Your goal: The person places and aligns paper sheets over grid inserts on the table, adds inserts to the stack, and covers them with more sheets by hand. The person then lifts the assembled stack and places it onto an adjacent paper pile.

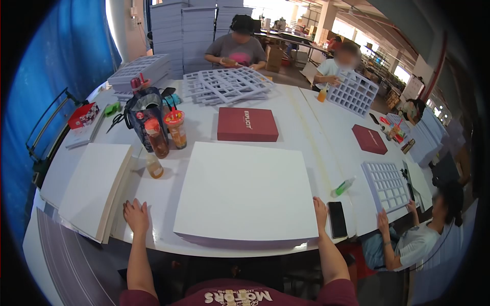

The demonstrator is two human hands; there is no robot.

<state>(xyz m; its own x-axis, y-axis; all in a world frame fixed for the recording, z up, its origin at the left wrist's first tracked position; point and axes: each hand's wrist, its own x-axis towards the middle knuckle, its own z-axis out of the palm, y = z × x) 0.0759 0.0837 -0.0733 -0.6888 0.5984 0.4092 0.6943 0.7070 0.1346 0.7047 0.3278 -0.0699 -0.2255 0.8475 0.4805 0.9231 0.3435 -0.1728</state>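
Note:
A large white box or stack with a plain top (246, 191) lies in front of me at the table's near edge. My left hand (136, 216) rests on the table to its left, apart from it, fingers spread and holding nothing. At the right side of the white box is my right hand (320, 211), its fingers stretched out along the box's edge; nothing is gripped in it. Just beyond the box lies a dark red box (247, 124) with lettering. A black phone (337, 219) lies right of my right hand.
White sheets (94, 188) are stacked at the left. Bottles (156, 138), a drink cup (175, 128) and a small jar (154, 167) stand behind my left hand. White grids (224, 85) are piled at the back. Three people sit around the table, one holding a grid (386, 185) at the right.

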